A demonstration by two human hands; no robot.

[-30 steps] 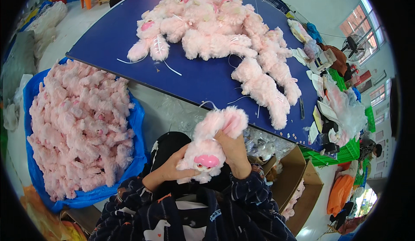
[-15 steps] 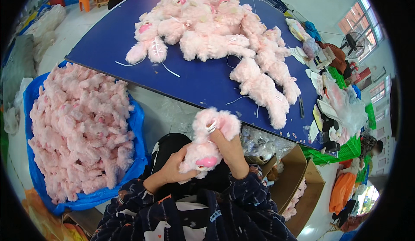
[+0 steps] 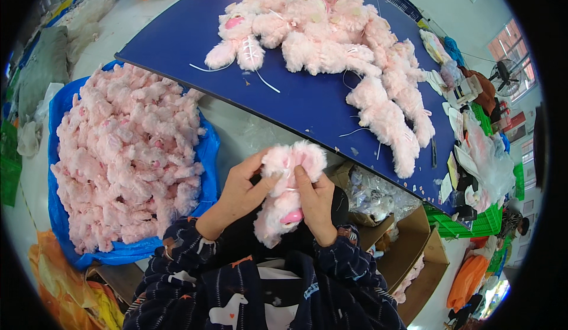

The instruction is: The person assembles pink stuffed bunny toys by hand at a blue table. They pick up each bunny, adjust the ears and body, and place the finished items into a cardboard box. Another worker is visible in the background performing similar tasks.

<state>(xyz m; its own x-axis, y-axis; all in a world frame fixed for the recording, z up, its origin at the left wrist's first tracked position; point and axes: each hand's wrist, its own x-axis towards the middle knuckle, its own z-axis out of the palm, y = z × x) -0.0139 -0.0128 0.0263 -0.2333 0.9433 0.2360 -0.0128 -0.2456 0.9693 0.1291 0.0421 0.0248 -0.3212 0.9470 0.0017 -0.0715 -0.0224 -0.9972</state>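
A fluffy pink plush toy (image 3: 278, 209) with a bright pink nose patch is held over my lap, its face end pointing down toward me. My left hand (image 3: 244, 188) grips its upper left side, thumb across the fur. On its other side my right hand (image 3: 316, 203) is closed, with the thumb pressed on the ear-like upper part. Several similar pink plush toys (image 3: 331, 52) lie heaped on the blue table (image 3: 236, 102) ahead, some with white laces trailing from them.
At left, a blue-lined container (image 3: 213, 170) is heaped with pink plush pieces (image 3: 130, 158). Cardboard boxes (image 3: 435, 259) and clear plastic bags (image 3: 378, 197) sit under the table at right. A cutter-like tool (image 3: 433, 152) and paper scraps lie near the table's right edge; a green crate (image 3: 455, 226) stands below.
My left hand has shifted from the toy's lower face end up to its upper part. My right thumb has moved onto the ear-like part. The view has swung slightly left.
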